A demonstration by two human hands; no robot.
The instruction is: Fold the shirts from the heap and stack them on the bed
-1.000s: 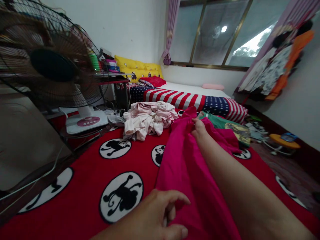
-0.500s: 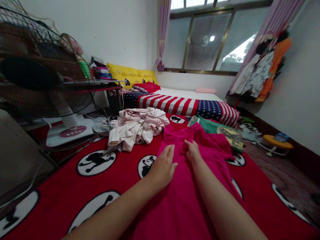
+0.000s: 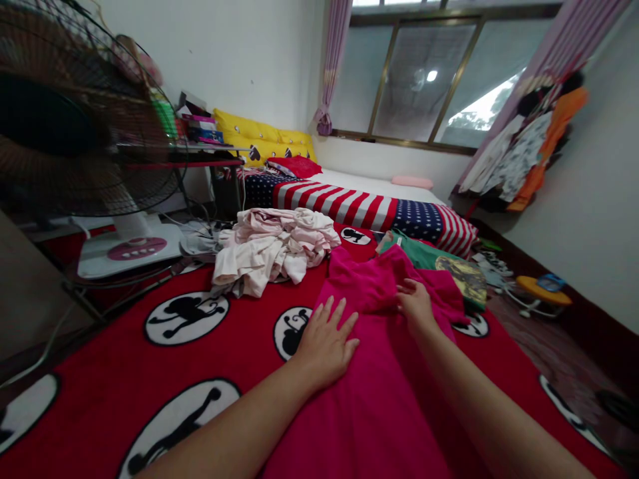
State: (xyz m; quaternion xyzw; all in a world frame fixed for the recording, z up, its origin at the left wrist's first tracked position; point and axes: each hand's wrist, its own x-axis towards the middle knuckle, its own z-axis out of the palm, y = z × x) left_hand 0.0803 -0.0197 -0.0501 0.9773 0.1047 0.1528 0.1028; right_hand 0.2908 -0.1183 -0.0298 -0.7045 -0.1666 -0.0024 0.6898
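Our left hand (image 3: 325, 347) lies fingers apart on the bright pink cloth garment (image 3: 369, 386); right hand (image 3: 416, 307) curls at it, grip indiscernible to us.

1. Lit dimly, brightest at the window (image 3: 417, 100)
2. Glares white in the right pane (image 3: 479, 110) (plus a small bright spot (image 3: 432, 76) mid-glass)
3. Darkens into shadow on the pink garment (image 3: 369, 399) beside the right forearm (image 3: 484, 399)
4. Looks smeared at the fan (image 3: 44, 126), stretched toward the edges
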